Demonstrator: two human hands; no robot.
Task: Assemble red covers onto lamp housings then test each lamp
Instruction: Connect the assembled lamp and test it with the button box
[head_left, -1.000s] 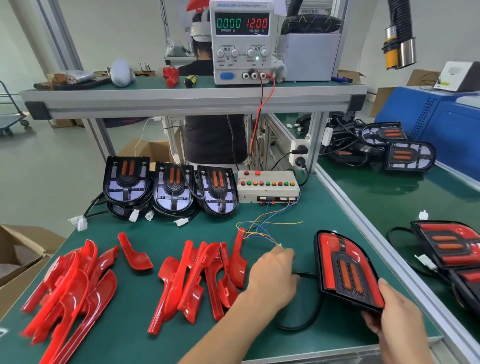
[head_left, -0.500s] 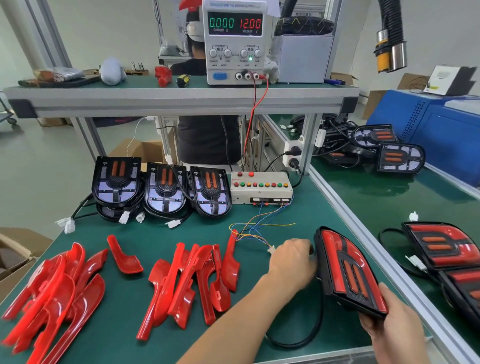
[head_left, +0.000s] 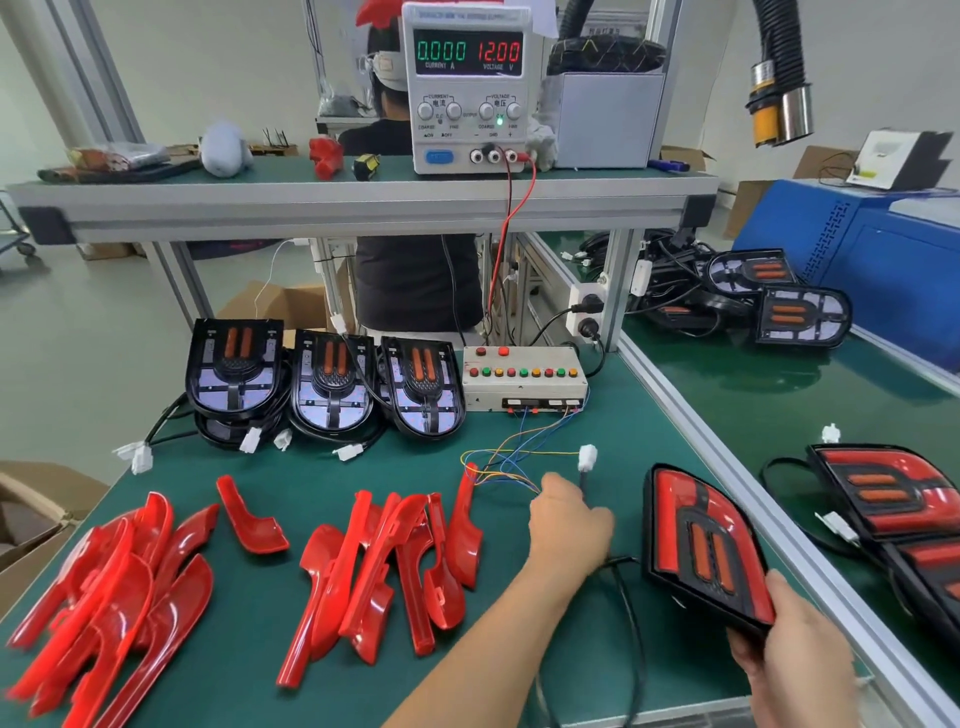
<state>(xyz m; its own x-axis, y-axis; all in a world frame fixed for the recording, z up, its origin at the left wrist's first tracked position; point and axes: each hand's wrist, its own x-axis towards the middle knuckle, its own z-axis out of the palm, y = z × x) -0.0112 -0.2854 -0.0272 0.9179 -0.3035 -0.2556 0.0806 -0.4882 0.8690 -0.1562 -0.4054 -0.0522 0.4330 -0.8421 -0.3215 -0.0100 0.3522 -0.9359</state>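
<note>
STEP: hooking up a covered lamp for test | RIGHT: right hand (head_left: 795, 660) grips assembled lamp (head_left: 706, 545) by its near edge at 4 o'clock, tilted up so its face shows | LEFT: left hand (head_left: 569, 525) pinches lamp cable, white connector (head_left: 587, 458) raised toward tester box (head_left: 524, 379) at 12 o'clock, likely to plug in | loose red covers (head_left: 395, 561) on table (head_left: 311, 478) at 8 o'clock

The red covers (head_left: 384, 566) are glossy, smooth moulded plastic, translucent and catching bright highlights. The surface (head_left: 291, 478) wears a matt green mat, edged along its right side by a brushed aluminium rail (head_left: 737, 483). The lamp housings (head_left: 327, 384) at the far edge have shiny black plastic shells with pale reflective insides. The assembled lamp (head_left: 701, 545) shows glossy red over matt black.
</note>
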